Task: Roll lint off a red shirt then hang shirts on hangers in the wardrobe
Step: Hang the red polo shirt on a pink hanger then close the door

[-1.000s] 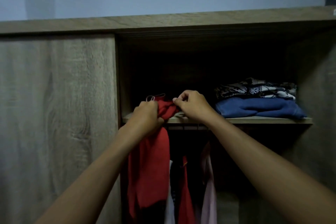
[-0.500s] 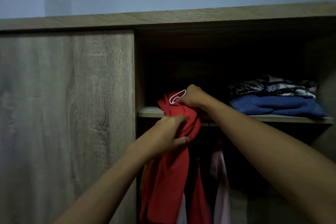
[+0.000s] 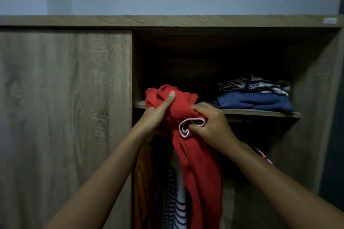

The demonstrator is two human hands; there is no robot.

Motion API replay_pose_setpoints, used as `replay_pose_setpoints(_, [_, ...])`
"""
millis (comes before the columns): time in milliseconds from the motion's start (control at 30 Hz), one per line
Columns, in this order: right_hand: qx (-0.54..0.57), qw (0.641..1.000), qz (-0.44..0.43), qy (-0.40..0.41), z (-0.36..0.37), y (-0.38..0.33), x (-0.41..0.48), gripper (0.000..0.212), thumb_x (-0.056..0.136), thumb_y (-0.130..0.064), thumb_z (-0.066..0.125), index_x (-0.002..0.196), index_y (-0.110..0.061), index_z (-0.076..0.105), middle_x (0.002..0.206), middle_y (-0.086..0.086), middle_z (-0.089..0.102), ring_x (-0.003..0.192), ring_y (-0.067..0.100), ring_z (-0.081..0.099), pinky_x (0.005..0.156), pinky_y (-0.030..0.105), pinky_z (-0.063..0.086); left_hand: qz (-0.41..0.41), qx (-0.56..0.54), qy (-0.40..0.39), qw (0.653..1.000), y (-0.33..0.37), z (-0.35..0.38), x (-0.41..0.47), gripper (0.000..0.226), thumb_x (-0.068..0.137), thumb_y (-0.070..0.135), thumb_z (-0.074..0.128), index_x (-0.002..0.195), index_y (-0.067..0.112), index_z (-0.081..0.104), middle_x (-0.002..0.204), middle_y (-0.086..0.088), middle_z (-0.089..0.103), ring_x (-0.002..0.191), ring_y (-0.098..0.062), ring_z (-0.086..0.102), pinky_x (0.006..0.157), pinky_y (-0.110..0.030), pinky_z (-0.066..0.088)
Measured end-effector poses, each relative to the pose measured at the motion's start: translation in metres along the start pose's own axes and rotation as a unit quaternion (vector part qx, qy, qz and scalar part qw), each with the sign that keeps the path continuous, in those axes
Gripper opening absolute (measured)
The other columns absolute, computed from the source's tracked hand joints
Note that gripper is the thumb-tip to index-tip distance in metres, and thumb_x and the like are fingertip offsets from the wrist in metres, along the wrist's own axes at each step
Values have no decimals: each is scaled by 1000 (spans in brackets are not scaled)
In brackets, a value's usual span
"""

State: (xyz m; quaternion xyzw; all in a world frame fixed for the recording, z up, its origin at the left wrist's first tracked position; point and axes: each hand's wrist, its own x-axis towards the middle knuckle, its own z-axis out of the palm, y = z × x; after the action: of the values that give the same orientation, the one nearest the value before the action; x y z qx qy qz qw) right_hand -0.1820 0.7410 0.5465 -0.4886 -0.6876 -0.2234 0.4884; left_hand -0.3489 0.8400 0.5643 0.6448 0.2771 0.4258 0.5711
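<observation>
A red shirt (image 3: pixel 197 163) with a white-trimmed edge hangs bunched in front of the open wardrobe (image 3: pixel 314 98), its top crumpled at shelf height. My left hand (image 3: pixel 158 112) grips the bunched upper part, thumb pressed up into the cloth. My right hand (image 3: pixel 210 124) pinches the white-trimmed opening just right of it. Any hanger under the cloth is hidden.
A wooden shelf (image 3: pixel 260 112) carries a folded blue garment (image 3: pixel 255 101) under a patterned one (image 3: pixel 255 85). Below hang an orange garment (image 3: pixel 143 178), a striped one (image 3: pixel 176 204) and a pink hanger (image 3: pixel 264 156). A closed sliding door (image 3: pixel 65 117) fills the left.
The red shirt has come forward off the shelf and lower. My right hand moved down from the shelf with the trimmed opening; my left hand rose to grip the bunch.
</observation>
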Motion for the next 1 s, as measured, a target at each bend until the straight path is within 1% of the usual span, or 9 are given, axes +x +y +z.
replay_pose_setpoints(167, [17,995,9,-98,-20,-13,-55,52,71,-16,83,120,-13,67,114,-3,66,106,8,64,95,21,48,101,7,96,990,-10,31,-32,31,75,16,86,100,5,71,90,-9,76,79,-18,75,70,-28,60])
replay_pose_setpoints(233, [57,985,61,-148,-37,-18,-75,58,71,-23,87,124,-18,66,120,-8,66,112,2,62,99,20,47,113,61,106,986,-16,36,-49,20,76,11,83,83,4,65,72,-2,69,59,-9,65,53,-19,49])
replay_pose_setpoints(333, [127,947,151,-252,-67,-21,-103,55,71,-40,87,120,-25,68,119,-14,69,111,-3,63,97,13,46,126,156,77,977,-34,40,-73,25,74,17,81,83,2,64,68,-1,61,56,-11,53,56,-24,44])
replay_pose_setpoints(433, [197,923,266,-197,-80,-27,-123,42,79,-56,68,99,-20,74,99,-2,75,86,7,70,72,23,53,161,200,28,966,-47,47,-100,19,77,11,79,90,4,66,76,0,66,62,-9,58,63,-24,49])
replay_pose_setpoints(567, [244,830,491,-98,-94,-42,-139,66,82,-76,47,86,-14,68,70,6,67,54,17,66,56,31,51,222,259,-43,939,-55,56,-133,47,69,33,78,108,9,69,106,-2,74,102,-18,70,95,-38,55])
replay_pose_setpoints(700, [386,695,569,-213,-102,-41,-160,100,72,-93,40,120,-10,67,107,18,73,91,35,73,77,45,60,315,280,-115,899,-51,61,-164,21,76,9,80,96,6,73,93,3,75,90,2,66,82,-22,54])
replay_pose_setpoints(800, [512,653,531,-170,-100,-57,-166,53,90,-57,59,118,-14,71,112,14,74,97,26,73,86,43,59,364,315,-155,863,-44,63,-185,12,79,12,69,71,7,61,67,-2,65,62,-2,52,61,-24,45])
replay_pose_setpoints(867, [547,677,487,-72,-100,-66,-161,24,93,-18,62,114,-10,69,101,11,77,84,19,74,76,32,62,375,356,-171,839,-43,61,-190,19,78,13,65,65,11,51,59,7,54,54,-5,46,60,-31,40])
replay_pose_setpoints(1000, [489,766,412,61,-114,-72,-144,17,91,0,56,103,-9,65,90,10,72,79,21,68,71,30,59,305,347,-250,851,-43,49,-197,28,79,10,73,107,11,71,107,9,74,101,-1,68,89,-32,56])
